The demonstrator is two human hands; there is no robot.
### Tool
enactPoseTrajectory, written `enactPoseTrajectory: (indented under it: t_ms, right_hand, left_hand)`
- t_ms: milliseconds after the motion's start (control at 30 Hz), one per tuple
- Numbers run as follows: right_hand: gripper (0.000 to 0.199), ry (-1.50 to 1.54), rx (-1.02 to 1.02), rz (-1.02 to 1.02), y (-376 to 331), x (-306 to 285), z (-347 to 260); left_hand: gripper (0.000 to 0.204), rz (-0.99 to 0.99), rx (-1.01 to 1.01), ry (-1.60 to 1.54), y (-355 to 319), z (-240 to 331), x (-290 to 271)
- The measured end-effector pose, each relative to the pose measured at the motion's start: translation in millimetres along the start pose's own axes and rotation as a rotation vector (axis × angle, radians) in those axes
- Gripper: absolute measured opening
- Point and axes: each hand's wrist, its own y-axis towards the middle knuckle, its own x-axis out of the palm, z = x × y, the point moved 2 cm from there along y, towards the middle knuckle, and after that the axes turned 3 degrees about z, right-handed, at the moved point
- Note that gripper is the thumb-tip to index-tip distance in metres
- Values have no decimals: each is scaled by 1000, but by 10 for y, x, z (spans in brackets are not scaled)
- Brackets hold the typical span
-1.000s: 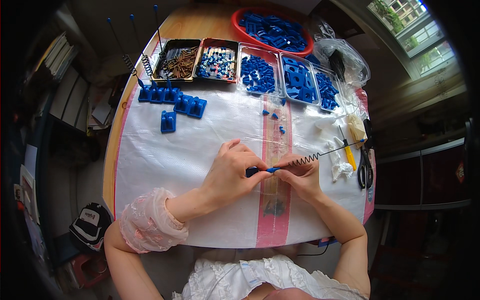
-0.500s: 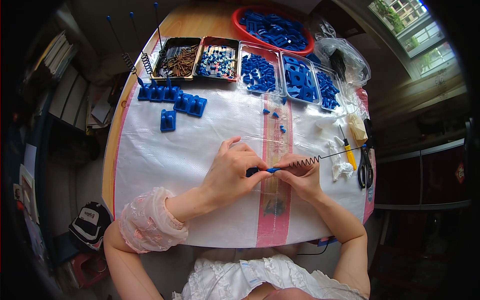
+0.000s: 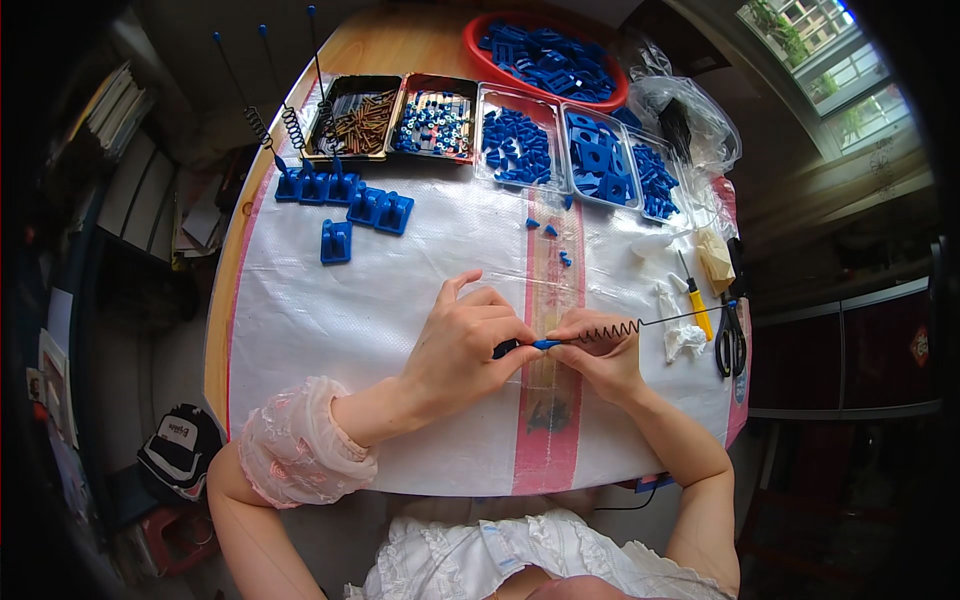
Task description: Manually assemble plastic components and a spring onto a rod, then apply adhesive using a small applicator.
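My left hand [image 3: 462, 342] is closed on a blue plastic part [image 3: 543, 344], gripping its dark blue end between thumb and fingers. My right hand [image 3: 603, 352] pinches the part's other end, where a black coiled spring wire [image 3: 612, 331] comes out. This wire runs straight past the coil to a blue tip over the scissors [image 3: 732, 340]. Much of the blue part is hidden by my fingers. Loose small blue pieces [image 3: 551, 230] lie on the sheet beyond my hands.
Blue bases [image 3: 336, 242] stand at the back left, three with upright spring wires. Along the back are trays of screws [image 3: 365, 122], nuts [image 3: 435, 124] and blue parts [image 3: 516, 146], plus a red basin [image 3: 473, 58]. A yellow screwdriver [image 3: 700, 312] and crumpled tissue [image 3: 685, 342] lie right.
The free end of the spring wire has swung slightly down and to the right. Both hands stay almost in place, keeping their grip.
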Motion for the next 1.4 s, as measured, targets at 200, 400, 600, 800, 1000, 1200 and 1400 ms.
enactPoseTrajectory:
  t_ms: [200,400,600,800,1000,1200,1400]
  right_hand:
    - [18,-96,-36,-19,26,-12,-36]
    - [20,-112,-39,-17,17,-23,-34]
    - [20,-52,-19,-5,11,3,-42]
    - [18,37,39,23,-5,29,-25]
    - [16,47,62,23,-3,3,-19]
    - [15,60,67,21,-4,3,-7]
    - [16,47,70,19,-31,-18,41]
  left_hand:
    - [11,21,79,77,4,19,-16]
    - [10,23,109,99,8,37,-25]
    - [11,7,77,65,-1,35,-16]
    - [8,-42,-17,-23,-8,9,3]
    - [7,-82,-74,-96,5,1,6]
    - [9,-143,-113,-198,11,-62,15]
    - [11,-175,-130,-211,22,-74,0]
